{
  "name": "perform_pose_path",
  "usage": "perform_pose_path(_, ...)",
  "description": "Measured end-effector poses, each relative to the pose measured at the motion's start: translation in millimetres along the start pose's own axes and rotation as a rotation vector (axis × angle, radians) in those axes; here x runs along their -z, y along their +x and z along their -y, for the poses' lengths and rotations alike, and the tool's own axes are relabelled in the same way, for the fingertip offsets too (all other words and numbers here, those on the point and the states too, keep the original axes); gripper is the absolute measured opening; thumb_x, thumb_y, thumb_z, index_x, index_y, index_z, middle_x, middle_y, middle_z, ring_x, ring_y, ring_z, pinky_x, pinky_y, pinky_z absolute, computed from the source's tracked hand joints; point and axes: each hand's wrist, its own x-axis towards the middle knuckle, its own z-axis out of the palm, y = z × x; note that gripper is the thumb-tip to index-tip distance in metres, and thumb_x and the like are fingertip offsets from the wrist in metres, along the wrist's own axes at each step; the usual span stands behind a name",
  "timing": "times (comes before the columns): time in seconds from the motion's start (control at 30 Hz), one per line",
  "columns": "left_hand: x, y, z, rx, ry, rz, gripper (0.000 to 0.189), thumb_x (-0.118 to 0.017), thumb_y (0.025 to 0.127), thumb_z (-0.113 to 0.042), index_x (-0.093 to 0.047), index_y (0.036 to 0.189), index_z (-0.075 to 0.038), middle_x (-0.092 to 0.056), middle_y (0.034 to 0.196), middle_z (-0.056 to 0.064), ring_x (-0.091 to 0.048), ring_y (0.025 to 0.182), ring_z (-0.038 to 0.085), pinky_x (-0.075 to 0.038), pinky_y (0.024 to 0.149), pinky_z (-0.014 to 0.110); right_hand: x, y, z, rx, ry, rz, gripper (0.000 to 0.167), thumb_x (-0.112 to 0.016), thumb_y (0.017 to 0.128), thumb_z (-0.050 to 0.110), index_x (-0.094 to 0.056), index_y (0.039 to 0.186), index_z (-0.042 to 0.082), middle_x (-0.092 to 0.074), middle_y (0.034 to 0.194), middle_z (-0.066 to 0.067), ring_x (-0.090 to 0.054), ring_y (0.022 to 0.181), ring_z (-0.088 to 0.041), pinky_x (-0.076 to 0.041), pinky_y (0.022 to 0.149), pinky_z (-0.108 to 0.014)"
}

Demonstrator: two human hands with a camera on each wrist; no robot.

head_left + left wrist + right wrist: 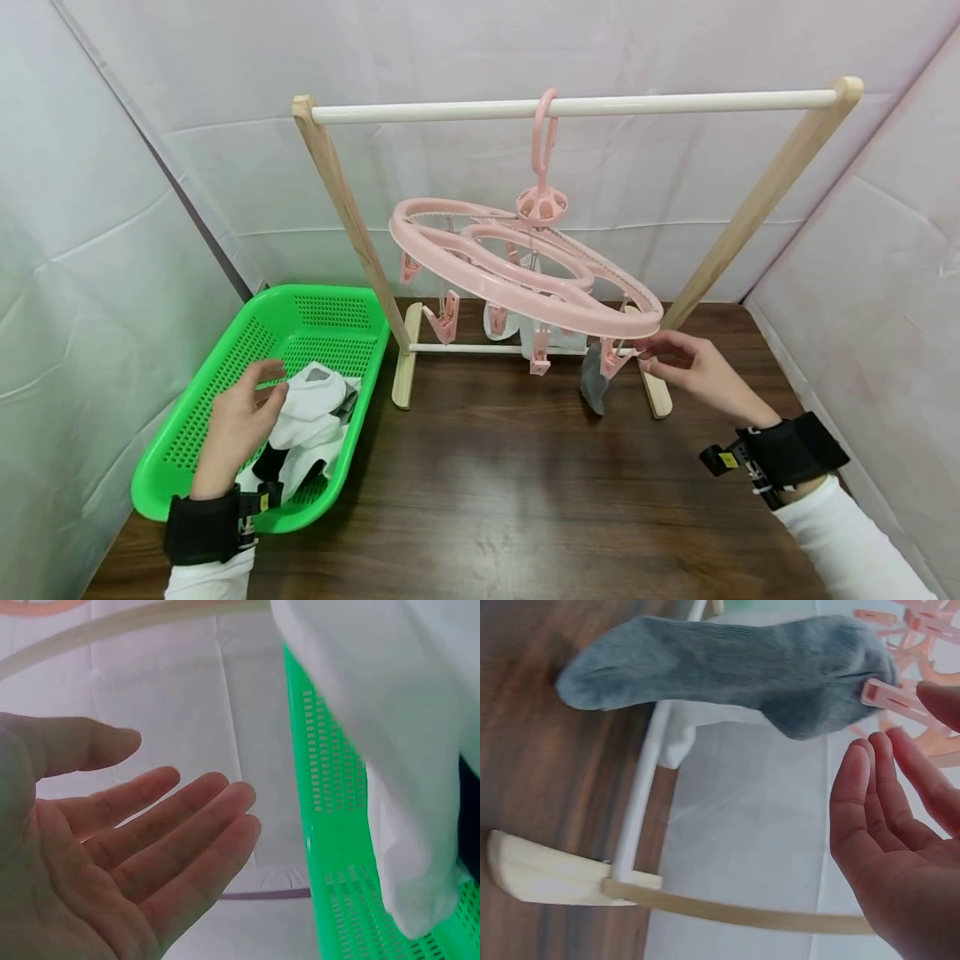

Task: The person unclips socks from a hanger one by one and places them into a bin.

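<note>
Beside the round pink drying hanger (480, 287), my right hand (686, 367) pinches the end of a pink clothes peg (612, 358) between thumb and fingertips. That peg grips the heel end of a grey sock (727, 671), whose toe hangs downward. The hanger tilts low toward this hand. My left hand (238, 425) is held above the green basket (213, 367), fingers loosely bent and apart, nothing between them. White socks (303, 425) with grey and black patches lie in the basket, close to that hand.
A white rail (450, 110) on wooden legs (757, 200) carries the hanger by its hook (542, 133). Other pegs, such as one peg (444, 319) at the left, dangle from the ring. White items (551, 337) hang behind it. White cloth walls surround the brown table (480, 483).
</note>
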Motion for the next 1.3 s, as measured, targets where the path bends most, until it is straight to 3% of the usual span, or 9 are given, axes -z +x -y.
perform_pose_path(0.13,-13.6,1.6,3.0,-0.071,0.03,0.005,0.046,-0.05,0.1,-0.038,-0.04,0.145,-0.035,-0.05,0.134,-0.012,-0.059,0.11,0.013,-0.047,0.087,0.032,6.0,13.5,8.7,0.007,0.066,0.033,0.041,-0.059,0.096,0.001,-0.048,0.133,-0.01,-0.06,0.118,-0.006,-0.06,0.104,-0.005,-0.051,0.08,-0.024)
perform_pose_path(0.2,-12.9,0.0,-11.2,-0.107,0.035,0.028,0.044,-0.052,0.1,-0.035,-0.043,0.143,-0.032,-0.051,0.134,-0.011,-0.059,0.11,0.013,-0.047,0.087,0.029,9.0,20.9,12.2,0.008,0.101,0.064,0.044,-0.059,0.096,0.003,-0.045,0.137,-0.008,-0.059,0.12,0.001,-0.06,0.106,-0.007,-0.052,0.08,-0.025)
perform_pose_path(0.27,-3.9,-3.9,-44.0,-0.141,0.018,0.067,0.041,-0.053,0.101,-0.03,-0.046,0.142,-0.025,-0.053,0.133,-0.004,-0.06,0.109,0.016,-0.047,0.086,0.029,12.1,28.6,14.9,0.024,0.127,0.096,0.044,-0.058,0.096,0.002,-0.045,0.137,-0.007,-0.059,0.122,0.004,-0.06,0.106,-0.009,-0.052,0.08,-0.026)
perform_pose_path(0.43,34.4,-15.3,-152.6,-0.191,-0.107,0.183,0.033,-0.055,0.1,-0.012,-0.053,0.131,-0.002,-0.056,0.126,0.022,-0.061,0.106,0.037,-0.05,0.085,0.039,17.0,44.2,19.1,0.071,0.142,0.198,0.043,-0.057,0.096,0.0,-0.047,0.138,-0.005,-0.058,0.128,0.0,-0.059,0.106,-0.012,-0.051,0.079,-0.027)
perform_pose_path(0.5,42.9,-17.5,-178.1,-0.184,-0.126,0.212,0.03,-0.056,0.099,-0.006,-0.054,0.127,0.004,-0.056,0.123,0.027,-0.06,0.105,0.041,-0.05,0.084,0.041,17.7,47.0,19.8,0.06,0.164,0.24,0.045,-0.056,0.097,0.001,-0.045,0.14,-0.005,-0.057,0.131,-0.001,-0.058,0.109,-0.013,-0.05,0.081,-0.028)
perform_pose_path(0.57,46.7,-19.3,-191.2,-0.162,-0.118,0.233,0.029,-0.056,0.098,-0.002,-0.054,0.125,0.006,-0.056,0.122,0.027,-0.06,0.105,0.041,-0.05,0.086,0.042,17.6,48.2,19.7,0.043,0.194,0.274,0.046,-0.056,0.097,0.002,-0.043,0.141,-0.005,-0.056,0.134,-0.002,-0.055,0.114,-0.014,-0.049,0.086,-0.028)
perform_pose_path(0.8,45.7,-22.6,-194.7,-0.15,-0.122,0.266,0.026,-0.056,0.097,0.001,-0.055,0.122,0.007,-0.059,0.117,0.027,-0.062,0.103,0.04,-0.049,0.087,0.046,9.5,45.5,18.6,0.019,0.307,0.335,0.042,-0.054,0.098,0.002,-0.047,0.139,-0.003,-0.051,0.139,-0.003,-0.051,0.12,-0.013,-0.047,0.092,-0.029)
perform_pose_path(1.03,42.9,-23.1,-197.4,-0.157,-0.107,0.267,0.025,-0.056,0.096,0.001,-0.057,0.121,0.005,-0.061,0.115,0.024,-0.063,0.102,0.038,-0.05,0.086,0.045,-6.1,37.5,23.6,-0.042,0.359,0.308,0.044,-0.059,0.096,0.003,-0.048,0.138,-0.001,-0.061,0.124,-0.01,-0.059,0.109,-0.017,-0.048,0.091,-0.033)
perform_pose_path(1.3,37.3,-25.3,-199.2,-0.162,-0.119,0.263,0.024,-0.058,0.095,0.002,-0.059,0.119,0.004,-0.062,0.115,0.022,-0.064,0.102,0.035,-0.051,0.085,0.043,-18.6,33.2,24.8,0.065,0.521,0.425,0.037,-0.053,0.096,-0.007,-0.052,0.132,0.002,-0.062,0.118,-0.01,-0.06,0.107,-0.017,-0.05,0.089,-0.035)
